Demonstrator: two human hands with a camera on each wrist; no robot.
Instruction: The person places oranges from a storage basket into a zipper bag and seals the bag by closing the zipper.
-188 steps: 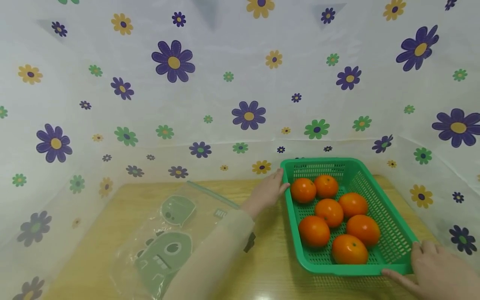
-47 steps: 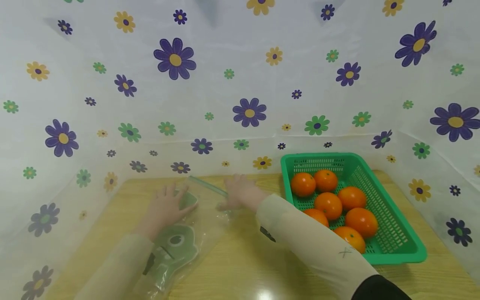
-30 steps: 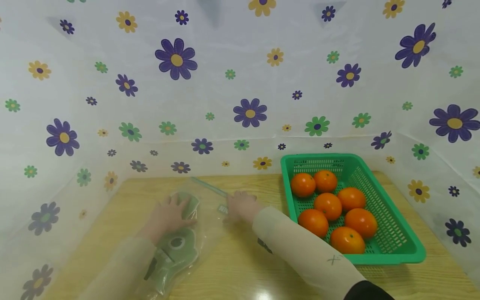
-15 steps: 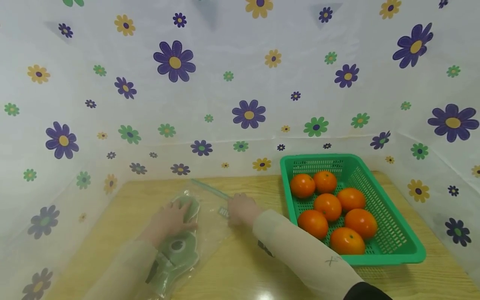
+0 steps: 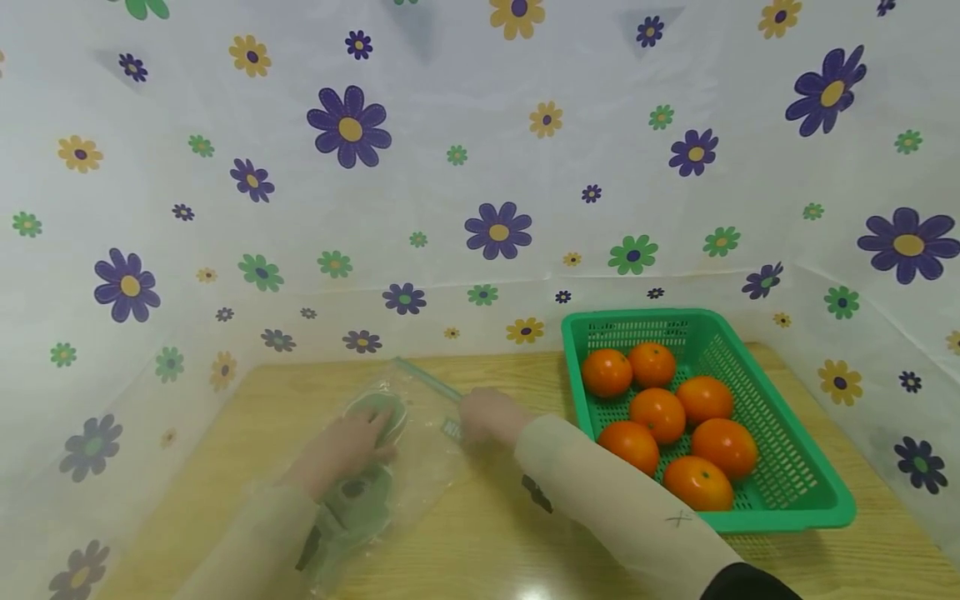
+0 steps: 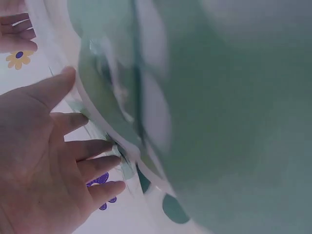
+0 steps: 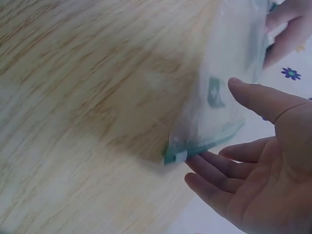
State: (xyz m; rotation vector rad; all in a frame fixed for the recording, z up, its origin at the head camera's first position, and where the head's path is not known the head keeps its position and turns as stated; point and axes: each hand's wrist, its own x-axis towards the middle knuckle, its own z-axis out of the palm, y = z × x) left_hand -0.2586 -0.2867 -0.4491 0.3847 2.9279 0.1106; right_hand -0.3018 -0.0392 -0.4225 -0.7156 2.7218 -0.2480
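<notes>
A clear zip bag (image 5: pixel 431 467) with a green cartoon dinosaur print lies on the table at centre left in the head view. Its green zip strip (image 5: pixel 429 379) runs along the far edge. Over the dinosaur print is my left hand (image 5: pixel 341 450); in the left wrist view its spread fingers (image 6: pixel 100 168) touch the plastic. My right hand (image 5: pixel 491 417) is at the strip's right end. In the right wrist view, its fingertips (image 7: pixel 192 161) touch the strip beside a pale slider (image 7: pixel 181 156), with the thumb apart from them.
To the right stands a green plastic basket (image 5: pixel 795 417) holding several orange fruits (image 5: pixel 656 415), which look like mandarins or persimmons. My right forearm passes in front of its near left corner. A white flower-patterned sheet (image 5: pixel 450 200) encloses the wooden table (image 5: pixel 480 542).
Both hands were on the basket in the oldest frame; later ones show them at the bag. Over the last second, my left hand and the bag have shifted slightly right.
</notes>
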